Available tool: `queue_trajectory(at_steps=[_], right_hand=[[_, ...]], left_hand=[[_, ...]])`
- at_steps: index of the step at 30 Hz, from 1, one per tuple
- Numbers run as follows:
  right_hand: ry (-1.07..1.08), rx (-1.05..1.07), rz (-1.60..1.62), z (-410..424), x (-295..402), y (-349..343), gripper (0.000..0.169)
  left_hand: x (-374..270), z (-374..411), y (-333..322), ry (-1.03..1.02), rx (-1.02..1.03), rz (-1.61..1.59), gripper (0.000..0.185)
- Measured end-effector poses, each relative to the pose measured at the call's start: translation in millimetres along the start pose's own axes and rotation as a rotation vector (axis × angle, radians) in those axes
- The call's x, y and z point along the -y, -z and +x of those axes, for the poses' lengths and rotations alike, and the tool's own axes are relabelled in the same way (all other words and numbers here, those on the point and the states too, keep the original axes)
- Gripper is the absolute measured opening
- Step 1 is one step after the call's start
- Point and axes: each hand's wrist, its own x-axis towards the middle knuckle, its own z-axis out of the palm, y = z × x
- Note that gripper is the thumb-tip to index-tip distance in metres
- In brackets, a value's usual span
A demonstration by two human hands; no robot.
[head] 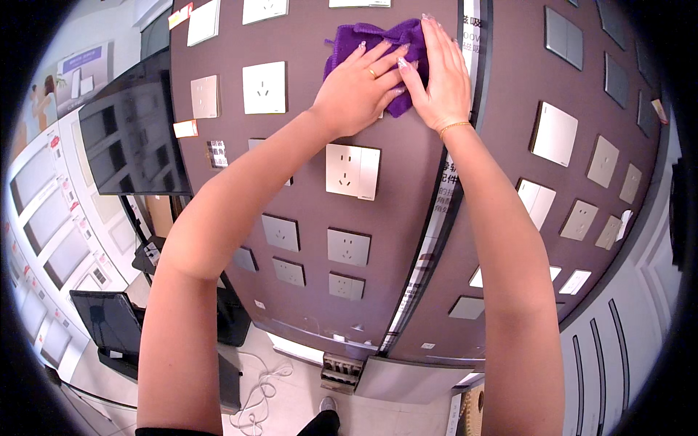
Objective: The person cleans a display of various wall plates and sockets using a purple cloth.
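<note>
A purple cloth (pixel 401 103) lies bunched against a brown display panel (pixel 305 207) fitted with wall sockets and switches. My left hand (pixel 357 90) presses on the cloth with its fingers spread, a ring on one finger. My right hand (pixel 443 82) rests along the cloth's right edge, its thumb near the left fingertips. Part of a plate shows below the cloth; what else it covers is hidden. A white socket (pixel 264 87) is to the left of my left hand, and a socket with a switch (pixel 353 171) sits below both hands.
A dark strip with a printed band (pixel 431 240) divides the panel. At left stand a large black screen (pixel 136 125) and a smaller one (pixel 106 319). On the floor lie a white cable (pixel 264 389) and, at the panel's foot, a small rack (pixel 341 372).
</note>
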Motion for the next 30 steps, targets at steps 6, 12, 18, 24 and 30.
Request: queue_trajectory(at_steps=[6, 12, 18, 24, 30], right_hand=[[-0.021, -0.006, 0.040, -0.1, -3.8, 0.5, 0.069], [-0.022, 0.024, -0.025, -1.4, -4.0, -1.6, 0.072], [-0.007, 0.042, -0.098, -0.2, -1.4, -2.2, 0.071], [0.011, 0.020, -0.096, -0.2, -3.9, -3.5, 0.069], [0.017, 0.027, -0.111, -2.5, -1.7, -3.1, 0.065]], left_hand=[[-13.9, -9.2, 4.3, -0.060, 0.116, 0.065, 0.042], [-16.4, -47.1, 6.6, -0.123, 0.258, -0.145, 0.057], [-4.6, -53.7, 5.1, -0.097, 0.144, -0.144, 0.064], [20.5, -82.6, 10.1, 0.149, 0.080, -0.134, 0.061], [13.9, -108.1, 11.8, 0.281, 0.071, -0.219, 0.053]])
